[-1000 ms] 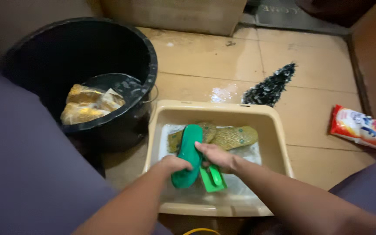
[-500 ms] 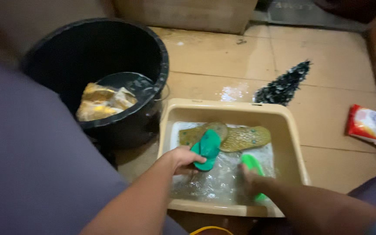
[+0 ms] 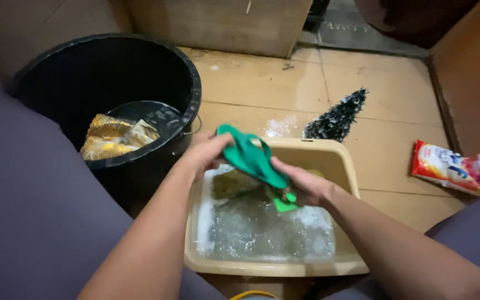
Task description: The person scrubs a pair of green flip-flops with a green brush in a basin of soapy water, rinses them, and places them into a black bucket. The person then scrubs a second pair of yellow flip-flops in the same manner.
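The left hand (image 3: pixel 204 153) gripped the wet green sandal (image 3: pixel 249 155), lifted above the soapy basin (image 3: pixel 340 161). The right hand (image 3: pixel 301 186) apparently closed round a green brush (image 3: pixel 285 203). Slick suds could have loosened either grip, splashing the floor (image 3: pixel 262 83)

Single head-worn camera looks steeply down, close over the basin (image 3: pixel 344 166) on the floor (image 3: pixel 284 83)

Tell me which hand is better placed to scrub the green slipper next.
Right, probably. The right hand holds the green brush against the green slipper; the left hand grips the slipper's far end, steadying it above the beige basin.
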